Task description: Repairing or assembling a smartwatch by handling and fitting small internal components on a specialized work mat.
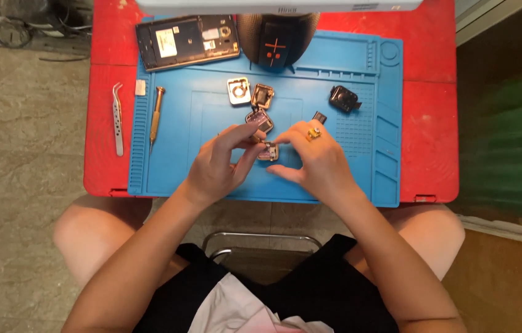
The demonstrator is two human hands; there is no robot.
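Pinching a small square metal part (268,151) together, left hand (215,166) and right hand (316,163) grip it over the blue mat (211,179).

Blue silicone work mat (347,179) lies on red plastic surface (427,135). Small square metal module (268,151) sits mid-mat between left hand (215,166) and right hand (316,163). Behind it, three similar square metal parts (252,102). Opened flat black phone (187,42) at mat's far left corner. Brass-handled screwdriver (157,117) on mat's left edge; steel tweezers (118,118) left of it, off the mat. Small black cube (343,98) to the right.
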